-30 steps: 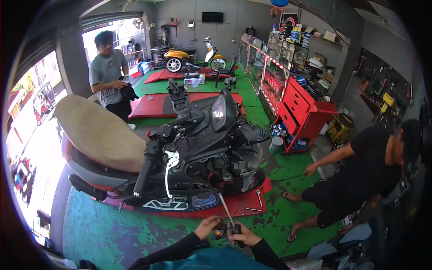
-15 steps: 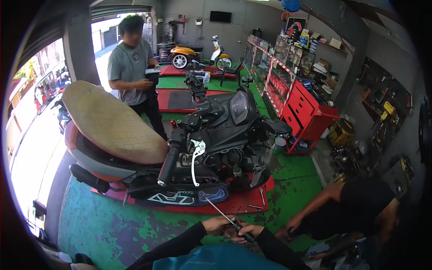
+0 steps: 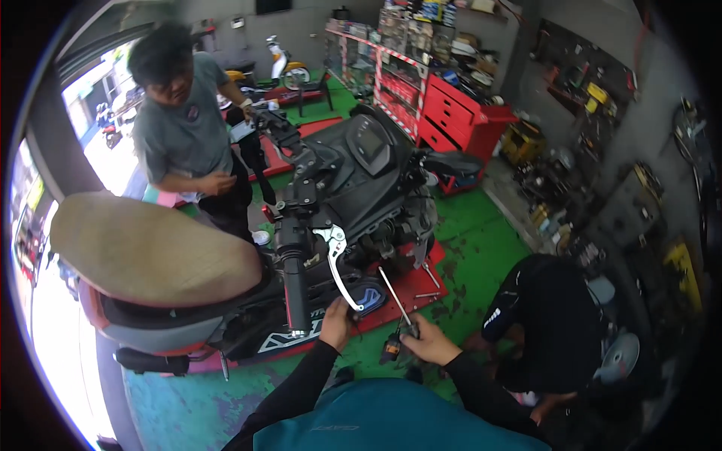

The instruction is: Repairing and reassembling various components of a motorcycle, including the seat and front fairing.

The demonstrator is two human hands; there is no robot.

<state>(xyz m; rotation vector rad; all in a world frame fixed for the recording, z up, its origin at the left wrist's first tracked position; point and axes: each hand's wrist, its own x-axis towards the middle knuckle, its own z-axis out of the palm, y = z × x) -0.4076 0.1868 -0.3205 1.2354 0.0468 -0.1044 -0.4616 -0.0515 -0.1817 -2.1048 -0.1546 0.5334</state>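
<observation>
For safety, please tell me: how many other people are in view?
2: a person in a grey shirt stands beyond the motorcycle, and a person in black bends low at the right. Others may be hidden.

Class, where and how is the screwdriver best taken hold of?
Grip the screwdriver by its dark handle, coming from the person's near right side, as the right hand holds it. The slim shaft points away toward the motorcycle, so this hold probably leaves the tip free.
</observation>
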